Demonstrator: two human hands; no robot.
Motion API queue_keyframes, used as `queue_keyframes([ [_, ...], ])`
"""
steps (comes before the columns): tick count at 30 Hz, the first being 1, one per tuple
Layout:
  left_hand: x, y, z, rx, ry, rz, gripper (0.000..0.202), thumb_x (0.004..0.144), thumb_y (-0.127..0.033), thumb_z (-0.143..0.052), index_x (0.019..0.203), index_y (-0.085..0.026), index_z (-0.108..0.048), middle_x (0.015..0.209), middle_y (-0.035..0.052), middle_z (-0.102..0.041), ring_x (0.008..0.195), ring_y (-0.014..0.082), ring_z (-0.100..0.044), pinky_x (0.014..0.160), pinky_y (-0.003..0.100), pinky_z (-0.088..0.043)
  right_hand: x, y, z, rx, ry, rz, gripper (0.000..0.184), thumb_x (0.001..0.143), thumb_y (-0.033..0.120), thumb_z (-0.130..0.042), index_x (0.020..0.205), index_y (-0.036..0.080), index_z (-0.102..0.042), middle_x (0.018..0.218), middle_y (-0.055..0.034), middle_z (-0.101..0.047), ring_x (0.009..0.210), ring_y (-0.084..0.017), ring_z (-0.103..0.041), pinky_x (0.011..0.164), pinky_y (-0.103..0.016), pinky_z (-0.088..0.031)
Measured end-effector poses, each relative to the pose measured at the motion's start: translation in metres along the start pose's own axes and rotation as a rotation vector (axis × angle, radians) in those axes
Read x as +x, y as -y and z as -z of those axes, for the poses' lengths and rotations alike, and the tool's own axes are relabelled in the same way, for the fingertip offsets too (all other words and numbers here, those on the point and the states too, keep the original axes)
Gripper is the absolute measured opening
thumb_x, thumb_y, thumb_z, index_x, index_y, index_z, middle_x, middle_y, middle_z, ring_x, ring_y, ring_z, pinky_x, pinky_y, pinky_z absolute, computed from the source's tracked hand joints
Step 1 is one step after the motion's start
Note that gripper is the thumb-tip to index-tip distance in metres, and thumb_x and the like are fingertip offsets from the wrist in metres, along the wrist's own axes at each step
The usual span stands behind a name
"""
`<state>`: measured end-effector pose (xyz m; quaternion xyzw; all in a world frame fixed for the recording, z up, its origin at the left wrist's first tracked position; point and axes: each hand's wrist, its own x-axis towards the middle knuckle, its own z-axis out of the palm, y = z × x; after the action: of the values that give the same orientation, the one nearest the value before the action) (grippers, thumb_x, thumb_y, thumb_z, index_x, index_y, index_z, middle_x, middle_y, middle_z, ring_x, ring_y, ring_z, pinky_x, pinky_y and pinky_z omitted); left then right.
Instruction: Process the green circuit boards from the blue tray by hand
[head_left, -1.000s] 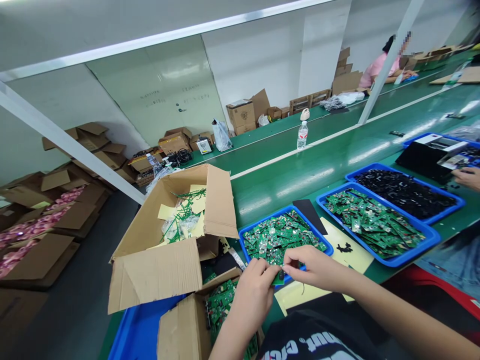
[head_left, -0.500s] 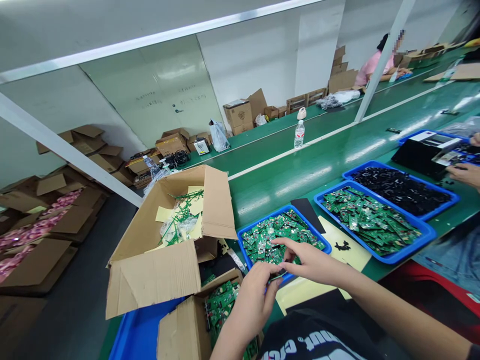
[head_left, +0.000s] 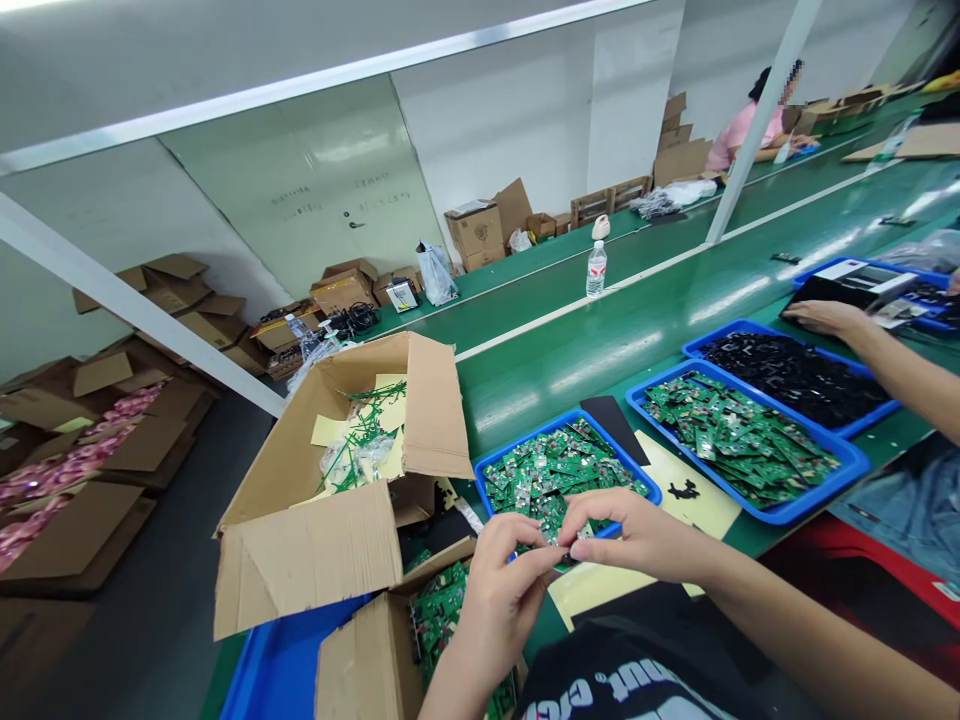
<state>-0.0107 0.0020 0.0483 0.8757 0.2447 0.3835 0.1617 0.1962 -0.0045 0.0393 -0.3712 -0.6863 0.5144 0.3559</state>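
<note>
At five o'clock in view, the left hand (head_left: 499,580) is clamping its fingers on a circuit board (head_left: 561,567) (mostly hidden); the right hand (head_left: 637,535) is working against it, grip unclear. Beyond, toward twelve, a blue tray (head_left: 657,492) is lying, then a bottle (head_left: 596,272) is standing.

Cartons (head_left: 82,535) everywhere, plus 1 water bottle (head_left: 596,272)

Bottle's standing on the green bench (head_left: 517,350), plastic bag (head_left: 436,274) beside a brown box (head_left: 476,232) farther back. Cartons over on the left hold shiny pink stuff (head_left: 82,445), and a person in pink (head_left: 739,132) is way off right.
</note>
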Motion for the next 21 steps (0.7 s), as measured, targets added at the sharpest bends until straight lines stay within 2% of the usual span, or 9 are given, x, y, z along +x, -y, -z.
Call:
queue_keyframes([
  [6,-0.0009,-0.0007,0.0023,-0.073,-0.134,0.032,0.012,0.085,-0.011,-0.056,0.090,-0.020,-0.062,0.079,0.0028,-0.062,0.085,0.0158,-0.059,0.076,0.030,-0.053,0.0009,-0.0027,-0.0022,0.083,-0.012,-0.096,0.025,0.080,0.040,-0.065,0.081,0.016,-0.070,0.077,-0.0046,-0.068,0.072,-0.015,-0.061,0.067,-0.027,-0.049],
  [9,-0.0001,-0.0016,0.0034,-0.159,-0.145,0.047,0.013,0.086,-0.012,-0.055,0.092,-0.021,-0.064,0.081,0.0027,-0.062,0.086,0.0151,-0.060,0.078,0.029,-0.054,0.0028,-0.0037,-0.0046,0.217,0.009,-0.155,0.030,0.075,0.044,-0.068,0.080,0.014,-0.070,0.070,-0.0033,-0.065,0.064,-0.013,-0.057,0.059,-0.024,-0.045],
  [14,-0.0031,0.0010,0.0038,-0.229,-0.111,0.074,0.021,0.086,-0.008,-0.053,0.097,-0.023,-0.065,0.090,0.0024,-0.063,0.091,0.0130,-0.062,0.093,0.033,-0.051,0.0052,-0.0048,-0.0069,0.483,0.039,-0.242,0.036,0.070,0.046,-0.074,0.080,0.012,-0.063,0.068,-0.0015,-0.062,0.065,-0.011,-0.056,0.062,-0.023,-0.044],
  [18,-0.0042,0.0017,0.0059,-0.202,-0.091,0.081,0.021,0.086,-0.009,-0.053,0.095,-0.023,-0.066,0.088,0.0034,-0.063,0.091,0.0148,-0.062,0.090,0.035,-0.053,0.0041,-0.0034,-0.0044,0.451,-0.002,-0.184,0.035,0.073,0.037,-0.073,0.096,0.014,-0.059,0.070,0.0012,-0.059,0.064,-0.009,-0.054,0.059,-0.020,-0.042],
  [21,-0.0025,-0.0008,0.0073,-0.192,-0.079,0.066,0.021,0.087,-0.010,-0.051,0.094,-0.023,-0.066,0.089,0.0044,-0.063,0.091,0.0156,-0.062,0.087,0.035,-0.054,0.0032,0.0001,-0.0013,0.355,0.012,-0.140,0.023,0.076,0.033,-0.068,0.088,0.014,-0.064,0.076,-0.0024,-0.063,0.068,-0.011,-0.057,0.064,-0.022,-0.045],
])
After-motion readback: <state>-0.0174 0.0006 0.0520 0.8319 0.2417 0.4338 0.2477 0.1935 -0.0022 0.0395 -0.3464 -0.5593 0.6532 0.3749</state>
